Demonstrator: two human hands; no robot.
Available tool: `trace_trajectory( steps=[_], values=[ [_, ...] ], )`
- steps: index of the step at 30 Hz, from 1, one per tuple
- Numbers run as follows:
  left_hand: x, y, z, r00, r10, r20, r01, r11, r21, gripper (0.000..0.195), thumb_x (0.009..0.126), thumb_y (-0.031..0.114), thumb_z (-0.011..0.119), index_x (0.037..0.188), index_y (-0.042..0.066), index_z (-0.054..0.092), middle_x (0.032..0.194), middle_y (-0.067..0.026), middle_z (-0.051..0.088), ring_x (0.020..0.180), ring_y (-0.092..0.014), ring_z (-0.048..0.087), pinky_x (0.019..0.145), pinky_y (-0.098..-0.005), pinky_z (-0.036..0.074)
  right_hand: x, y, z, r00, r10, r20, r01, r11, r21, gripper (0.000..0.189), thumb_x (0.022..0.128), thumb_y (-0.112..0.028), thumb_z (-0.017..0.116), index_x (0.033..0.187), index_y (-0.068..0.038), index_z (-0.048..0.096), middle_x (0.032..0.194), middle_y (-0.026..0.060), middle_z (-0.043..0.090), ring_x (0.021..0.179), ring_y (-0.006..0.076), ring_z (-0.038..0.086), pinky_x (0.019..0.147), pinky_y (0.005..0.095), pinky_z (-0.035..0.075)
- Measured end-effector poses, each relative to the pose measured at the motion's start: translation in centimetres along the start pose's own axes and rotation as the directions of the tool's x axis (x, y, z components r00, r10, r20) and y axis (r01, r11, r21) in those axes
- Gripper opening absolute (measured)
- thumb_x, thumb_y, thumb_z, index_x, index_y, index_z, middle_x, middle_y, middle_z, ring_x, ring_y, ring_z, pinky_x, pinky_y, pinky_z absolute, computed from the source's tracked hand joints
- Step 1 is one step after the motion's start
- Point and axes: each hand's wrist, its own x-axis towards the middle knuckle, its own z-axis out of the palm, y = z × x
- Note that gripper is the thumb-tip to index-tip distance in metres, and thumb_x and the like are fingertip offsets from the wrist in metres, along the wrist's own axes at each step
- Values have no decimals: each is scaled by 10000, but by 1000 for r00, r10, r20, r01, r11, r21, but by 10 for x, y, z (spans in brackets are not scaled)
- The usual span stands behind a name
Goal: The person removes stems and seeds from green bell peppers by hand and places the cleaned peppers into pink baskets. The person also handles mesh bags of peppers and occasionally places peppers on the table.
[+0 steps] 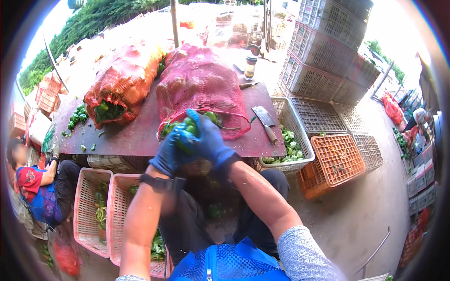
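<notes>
My left hand (171,151) and my right hand (212,138), both in blue work gloves, close from either side around green bell peppers (190,127). My fingers hide much of them, and their exact count is unclear. Just beyond my hands lies a full pink mesh sack (202,84), its open mouth towards me with more green peppers (211,116) showing inside. The sack rests on a dark red tabletop (140,142). Right of the sack, a cleaver (264,119) lies flat, its wooden handle pointing towards me.
An orange mesh sack (123,82) and loose peppers (77,116) occupy the table's left. A knife (249,85) and a lidded jar (250,67) sit behind the cleaver. Pink crates (92,172) stand at lower left, near a seated person (38,186). Right are a scrap-filled crate (302,149), an orange crate (337,159) and stacked crates (320,52).
</notes>
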Motion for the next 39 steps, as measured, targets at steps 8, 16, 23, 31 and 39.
trace_trajectory(
  steps=[8, 16, 23, 31, 39],
  values=[
    [-20, 89, 36, 1000, 11, 11, -16, 671, 741, 445, 1076, 319, 427, 1479, 132, 444, 1381, -66, 598, 1162, -190, 645, 959, -403, 574, 21, -45, 7, 981, -136, -140, 146, 987, 62, 830, 829, -403, 791, 1493, -94, 401, 1275, 251, 566, 1090, 443, 636, 911, 496, 538],
    [-64, 19, 61, 969, -114, -218, 6, 898, -440, 280, 1068, 261, 458, 1301, 120, 521, 1120, -34, 589, 940, -111, 602, 786, -253, 541, -34, -71, -25, 965, -259, -31, 261, 962, 77, 739, 828, -329, 780, 1458, -103, 466, 1224, 241, 600, 1092, 441, 626, 925, 500, 524],
    [-92, -105, 122, 891, 189, -413, -102, 969, 223, 218, 1057, 220, 465, 1188, 77, 564, 1028, -30, 609, 901, -131, 617, 828, -282, 539, -144, -16, -29, 989, 124, 85, -138, 971, 193, 578, 858, -160, 739, 1396, -58, 554, 1186, 199, 657, 1067, 325, 678, 951, 397, 534],
    [-122, -141, 120, 836, -39, -548, -297, 807, -511, 336, 1047, 350, 482, 1200, 68, 585, 1093, -71, 649, 987, -181, 658, 886, -325, 560, -172, -9, -2, 959, 244, 141, -280, 882, 379, 578, 900, -194, 753, 1386, 32, 537, 1197, 98, 657, 1105, 156, 621, 997, 316, 493],
    [-147, -183, 109, 725, -60, -686, -308, 863, -401, 366, 1020, 341, 512, 1219, 54, 622, 1172, -60, 656, 1085, -172, 627, 1024, -338, 489, -193, 39, 28, 882, 444, 158, -437, 646, 626, 438, 982, -212, 650, 1343, 17, 558, 1167, 60, 648, 1032, 122, 613, 948, 283, 498]
  ],
)
